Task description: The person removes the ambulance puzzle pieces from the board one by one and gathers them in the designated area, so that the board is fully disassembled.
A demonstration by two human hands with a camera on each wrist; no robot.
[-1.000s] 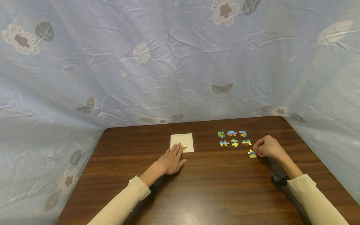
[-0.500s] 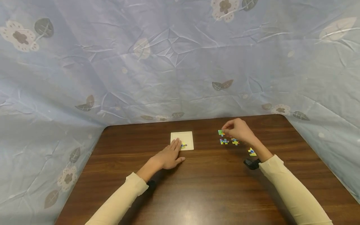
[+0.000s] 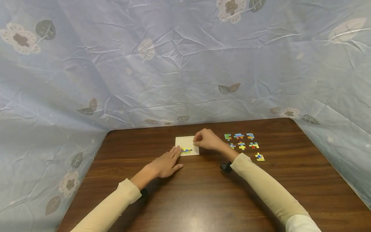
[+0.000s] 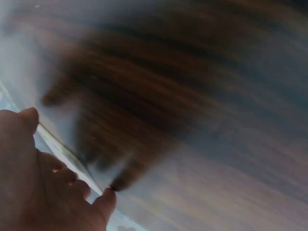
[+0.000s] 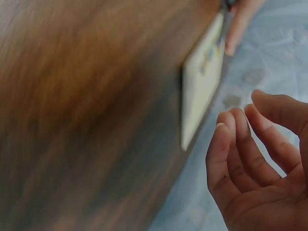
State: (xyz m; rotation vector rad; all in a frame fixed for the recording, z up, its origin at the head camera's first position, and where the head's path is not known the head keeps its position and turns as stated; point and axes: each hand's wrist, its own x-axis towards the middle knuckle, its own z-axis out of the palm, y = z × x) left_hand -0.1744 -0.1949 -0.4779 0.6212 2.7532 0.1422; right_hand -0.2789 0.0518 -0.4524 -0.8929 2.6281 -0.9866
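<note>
A small cream puzzle tray (image 3: 184, 141) lies near the far side of the table, with colourful joined pieces (image 3: 186, 150) along its near edge. My left hand (image 3: 164, 163) rests flat with straight fingers at the tray's near left corner. Over the tray's right side is my right hand (image 3: 208, 140), thumb and fingertips brought together in a pinch. It seems to hold a puzzle piece, but the fingers hide it. In the right wrist view the curled hand (image 5: 260, 163) hangs beside the blurred tray (image 5: 195, 106).
Several loose puzzle pieces lie in rows right of the tray, among them a blue one (image 3: 239, 136) and a yellow one (image 3: 260, 157) nearest me. The brown wooden table (image 3: 185, 193) ends at a hanging floral cloth (image 3: 185, 80).
My right hand has swept left from the loose pieces to the tray, still pinching. My left hand has slid slightly left, uncovering more of the pieces in the tray.
</note>
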